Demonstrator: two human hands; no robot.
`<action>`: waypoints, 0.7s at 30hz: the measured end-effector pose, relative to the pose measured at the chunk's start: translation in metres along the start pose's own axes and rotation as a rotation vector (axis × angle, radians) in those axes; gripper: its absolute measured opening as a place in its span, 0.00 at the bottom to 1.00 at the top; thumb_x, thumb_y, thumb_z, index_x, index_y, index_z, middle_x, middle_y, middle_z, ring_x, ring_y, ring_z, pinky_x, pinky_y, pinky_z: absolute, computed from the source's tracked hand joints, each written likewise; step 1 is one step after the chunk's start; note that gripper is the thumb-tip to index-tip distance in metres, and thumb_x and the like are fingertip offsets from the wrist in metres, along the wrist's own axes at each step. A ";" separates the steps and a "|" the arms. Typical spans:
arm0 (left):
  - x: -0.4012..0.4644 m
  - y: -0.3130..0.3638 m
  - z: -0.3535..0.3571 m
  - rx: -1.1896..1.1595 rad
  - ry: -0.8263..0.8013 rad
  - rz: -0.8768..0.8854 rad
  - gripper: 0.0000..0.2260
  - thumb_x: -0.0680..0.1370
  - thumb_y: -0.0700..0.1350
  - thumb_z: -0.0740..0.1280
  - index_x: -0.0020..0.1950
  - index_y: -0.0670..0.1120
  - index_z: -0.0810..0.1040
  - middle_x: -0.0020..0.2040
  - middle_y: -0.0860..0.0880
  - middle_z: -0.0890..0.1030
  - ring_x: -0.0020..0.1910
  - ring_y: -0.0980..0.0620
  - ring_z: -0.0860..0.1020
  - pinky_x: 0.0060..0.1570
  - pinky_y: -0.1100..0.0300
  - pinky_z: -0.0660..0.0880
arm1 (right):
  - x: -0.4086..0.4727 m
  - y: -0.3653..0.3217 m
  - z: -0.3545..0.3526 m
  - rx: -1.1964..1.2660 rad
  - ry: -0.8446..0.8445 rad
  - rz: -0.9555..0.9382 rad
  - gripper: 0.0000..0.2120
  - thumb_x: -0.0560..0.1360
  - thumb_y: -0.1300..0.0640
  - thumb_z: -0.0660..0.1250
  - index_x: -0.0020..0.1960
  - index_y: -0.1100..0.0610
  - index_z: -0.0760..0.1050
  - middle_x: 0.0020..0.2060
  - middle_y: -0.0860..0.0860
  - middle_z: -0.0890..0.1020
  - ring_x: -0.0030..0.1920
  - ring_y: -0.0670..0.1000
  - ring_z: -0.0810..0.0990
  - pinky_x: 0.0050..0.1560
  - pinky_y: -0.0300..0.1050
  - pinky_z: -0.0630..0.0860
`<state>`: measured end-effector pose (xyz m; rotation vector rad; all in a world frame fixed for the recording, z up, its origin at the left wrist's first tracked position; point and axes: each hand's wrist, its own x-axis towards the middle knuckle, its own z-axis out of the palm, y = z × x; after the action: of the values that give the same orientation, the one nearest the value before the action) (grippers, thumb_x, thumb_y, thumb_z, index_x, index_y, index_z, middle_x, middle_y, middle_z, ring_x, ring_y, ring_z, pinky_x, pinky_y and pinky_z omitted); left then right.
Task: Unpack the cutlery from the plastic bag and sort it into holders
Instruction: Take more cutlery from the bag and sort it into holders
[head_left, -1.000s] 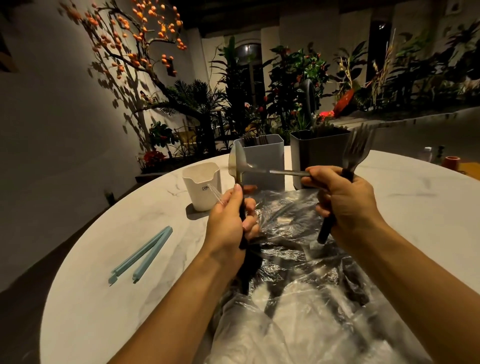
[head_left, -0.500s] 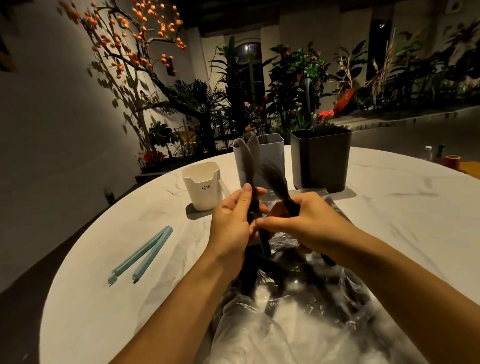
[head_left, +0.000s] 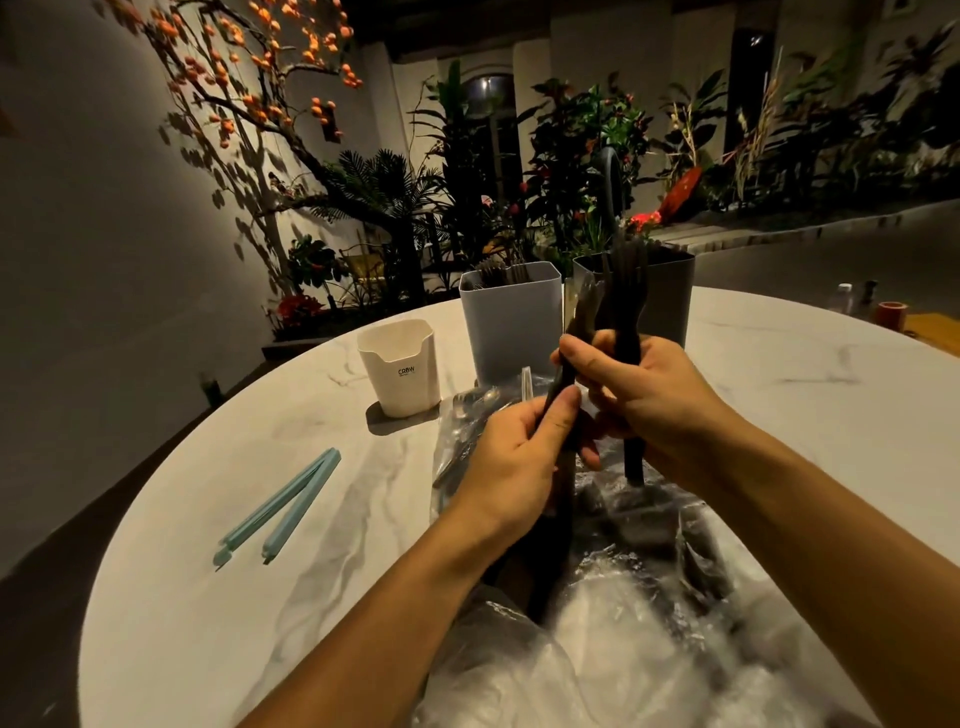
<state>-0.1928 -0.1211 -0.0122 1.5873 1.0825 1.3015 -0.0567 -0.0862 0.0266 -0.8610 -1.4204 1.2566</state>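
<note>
A crumpled clear plastic bag (head_left: 639, 597) with dark-handled cutlery inside lies on the round marble table (head_left: 218, 613) in front of me. My left hand (head_left: 514, 462) grips a black-handled piece of cutlery (head_left: 558, 405) that stands upright above the bag. My right hand (head_left: 649, 405) holds a dark fork (head_left: 626, 291) upright, tines up, with its fingertips also touching the left hand's piece. Behind them stand three holders: a white one (head_left: 400, 369), a light grey one (head_left: 511, 322) with cutlery in it, and a dark grey one (head_left: 670, 296).
A light blue bag clip (head_left: 278, 509) lies open on the table to the left. A small orange cup (head_left: 891, 314) and small bottles stand at the far right edge. Plants and a wall are beyond the table.
My right hand has lifted the fork up and to the right, in front of the dark grey holder. My left hand has stayed over the bag with its piece.
</note>
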 end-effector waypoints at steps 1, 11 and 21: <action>0.000 0.001 0.001 -0.033 0.018 -0.009 0.18 0.80 0.57 0.56 0.50 0.48 0.81 0.42 0.46 0.85 0.41 0.50 0.84 0.41 0.59 0.80 | 0.001 -0.001 -0.001 -0.008 -0.005 0.003 0.18 0.73 0.47 0.70 0.49 0.63 0.80 0.43 0.65 0.76 0.38 0.54 0.74 0.32 0.42 0.75; 0.022 0.009 -0.006 0.245 0.171 0.058 0.20 0.84 0.59 0.55 0.52 0.46 0.79 0.47 0.44 0.81 0.50 0.45 0.80 0.55 0.42 0.76 | 0.019 -0.019 -0.011 -0.189 0.042 -0.086 0.13 0.75 0.54 0.72 0.45 0.64 0.79 0.26 0.46 0.75 0.25 0.42 0.72 0.26 0.34 0.67; 0.072 0.049 -0.005 0.392 -0.066 0.084 0.08 0.83 0.47 0.64 0.54 0.45 0.81 0.49 0.46 0.85 0.54 0.47 0.82 0.60 0.41 0.76 | 0.041 -0.057 -0.031 -0.323 -0.002 -0.212 0.12 0.77 0.53 0.70 0.44 0.62 0.81 0.36 0.57 0.84 0.36 0.48 0.82 0.39 0.42 0.79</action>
<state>-0.1844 -0.0681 0.0560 1.9664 1.2987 1.1272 -0.0301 -0.0514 0.0892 -0.8943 -1.6970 0.8827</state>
